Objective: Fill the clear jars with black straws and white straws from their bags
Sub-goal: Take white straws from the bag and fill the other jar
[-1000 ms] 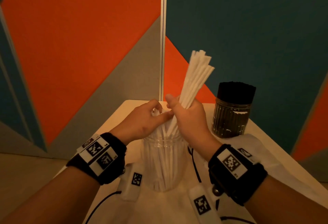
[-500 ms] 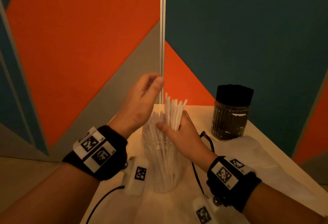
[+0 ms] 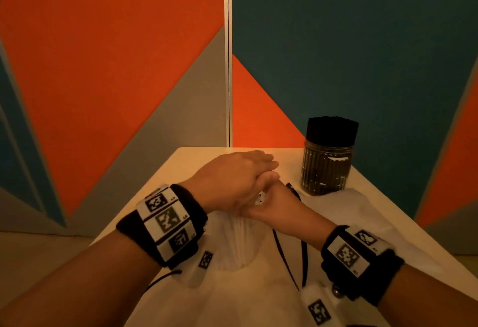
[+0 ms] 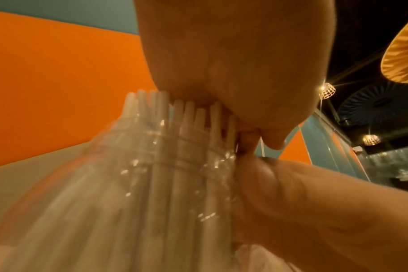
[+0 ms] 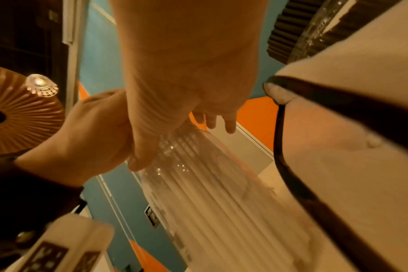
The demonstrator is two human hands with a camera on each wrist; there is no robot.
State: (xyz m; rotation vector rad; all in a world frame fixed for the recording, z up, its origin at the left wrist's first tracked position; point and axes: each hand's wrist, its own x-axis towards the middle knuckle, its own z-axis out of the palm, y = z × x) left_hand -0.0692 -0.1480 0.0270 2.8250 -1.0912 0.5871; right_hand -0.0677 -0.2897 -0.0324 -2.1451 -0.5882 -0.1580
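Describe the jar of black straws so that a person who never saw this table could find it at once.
Start at the white table before the orange and teal wall. Near its far right corner stands the jar of black straws, clear of both hands. The near jar holds white straws under the left hand; this one is dark, with black tips above its rim.

walls: panels [image 3: 103, 55] in orange, teal and grey wedges, pale seam strip [image 3: 229, 55] between two | table [image 3: 191, 161]: white, set in the corner | floor [image 3: 31, 254]: beige | ceiling [image 4: 373, 36]: dark | lamps [image 4: 327, 92]: caged pendants, lit | light: warm, dim
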